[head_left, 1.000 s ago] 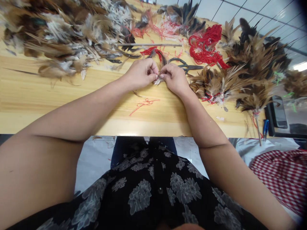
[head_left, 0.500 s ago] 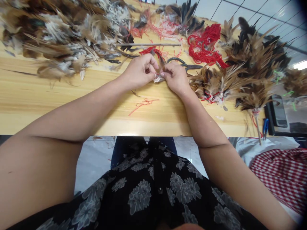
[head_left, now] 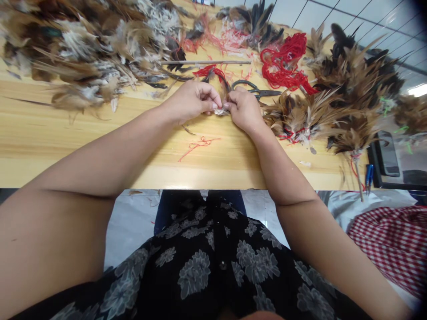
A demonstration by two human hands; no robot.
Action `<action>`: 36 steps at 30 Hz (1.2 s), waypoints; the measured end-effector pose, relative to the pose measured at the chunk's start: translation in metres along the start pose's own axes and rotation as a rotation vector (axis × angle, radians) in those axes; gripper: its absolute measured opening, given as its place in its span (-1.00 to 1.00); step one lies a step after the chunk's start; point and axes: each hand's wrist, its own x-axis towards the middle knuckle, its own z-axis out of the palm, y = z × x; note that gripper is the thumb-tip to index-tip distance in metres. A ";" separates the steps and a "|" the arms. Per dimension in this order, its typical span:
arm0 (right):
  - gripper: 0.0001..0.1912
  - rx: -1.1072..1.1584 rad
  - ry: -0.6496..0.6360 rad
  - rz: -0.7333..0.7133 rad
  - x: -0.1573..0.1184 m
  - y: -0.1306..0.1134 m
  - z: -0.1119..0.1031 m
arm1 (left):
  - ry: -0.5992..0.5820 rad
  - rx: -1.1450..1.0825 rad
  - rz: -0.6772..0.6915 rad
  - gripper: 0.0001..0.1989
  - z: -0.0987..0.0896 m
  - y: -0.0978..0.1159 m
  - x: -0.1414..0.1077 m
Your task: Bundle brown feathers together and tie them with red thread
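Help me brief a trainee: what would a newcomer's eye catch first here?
Probably the tangled red cord, just beyond the scissors. Next, the big feather heap on the left of the table, then the left hand and right hand pinching a small feather bundle.

So the outfit is a black top (head_left: pixel 207 266) with grey outlined flowers scattered all over it, plus a small round button (head_left: pixel 223 265) down the middle. Dark blue pants (head_left: pixel 167 209) below. Both forearms are bare, no watch or bracelet.
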 end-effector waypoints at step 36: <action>-0.63 -0.010 -0.006 0.000 -0.019 -0.031 -0.003 | 0.111 0.044 0.068 -0.60 0.009 -0.008 -0.003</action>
